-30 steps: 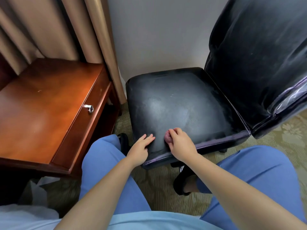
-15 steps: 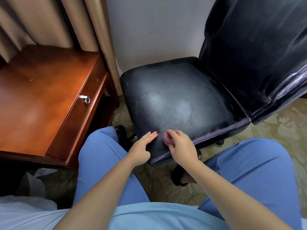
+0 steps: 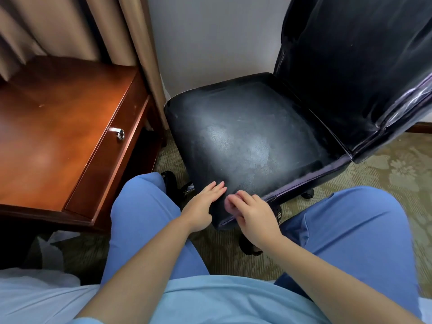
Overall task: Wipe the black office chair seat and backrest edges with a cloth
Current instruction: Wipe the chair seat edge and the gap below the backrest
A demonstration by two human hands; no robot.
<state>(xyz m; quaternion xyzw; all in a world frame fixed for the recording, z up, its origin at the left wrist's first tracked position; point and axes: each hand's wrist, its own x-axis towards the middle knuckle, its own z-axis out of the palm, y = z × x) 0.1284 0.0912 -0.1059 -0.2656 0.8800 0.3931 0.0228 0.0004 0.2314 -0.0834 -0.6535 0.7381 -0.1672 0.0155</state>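
Resting flat on the seat (image 3: 245, 136) corner (fingers straight), left hand (image 3: 203, 202).

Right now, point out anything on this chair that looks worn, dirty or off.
The seat carries a pale, hazy film across its middle, like dust or scuffed leather. The backrest shows fainter grey streaks. The right hand holds only a small pinkish cloth at the front corner, beside the flat left hand.
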